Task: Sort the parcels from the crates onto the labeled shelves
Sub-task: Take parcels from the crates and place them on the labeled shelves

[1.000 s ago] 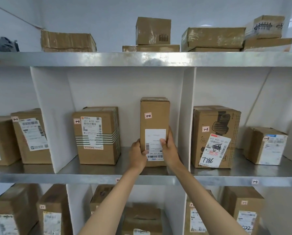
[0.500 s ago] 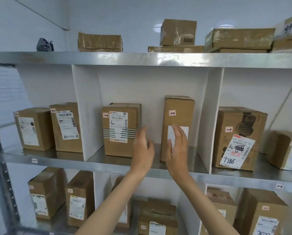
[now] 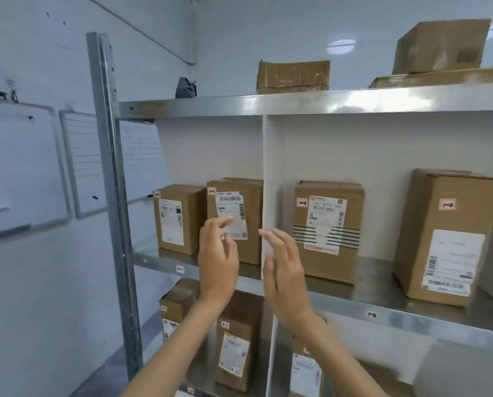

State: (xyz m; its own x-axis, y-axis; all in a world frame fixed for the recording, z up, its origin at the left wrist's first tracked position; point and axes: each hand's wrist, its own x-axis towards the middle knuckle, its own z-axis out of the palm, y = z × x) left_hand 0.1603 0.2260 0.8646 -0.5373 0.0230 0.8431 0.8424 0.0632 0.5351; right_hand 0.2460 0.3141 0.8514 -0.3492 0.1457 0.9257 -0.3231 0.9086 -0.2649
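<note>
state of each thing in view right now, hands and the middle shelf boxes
left hand: open, empty
right hand: open, empty
tall box tagged 1-2: upright on shelf, sealed
striped box: upright, sealed
two boxes left of the divider: upright, side by side
middle shelf: loaded

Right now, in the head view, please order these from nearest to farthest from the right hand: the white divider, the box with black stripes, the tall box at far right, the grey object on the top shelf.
From the right hand:
1. White divider, just behind the fingertips.
2. Box with black stripes, to its right.
3. Tall box, far right, same shelf.
4. Grey object, up left on the top shelf.
</note>
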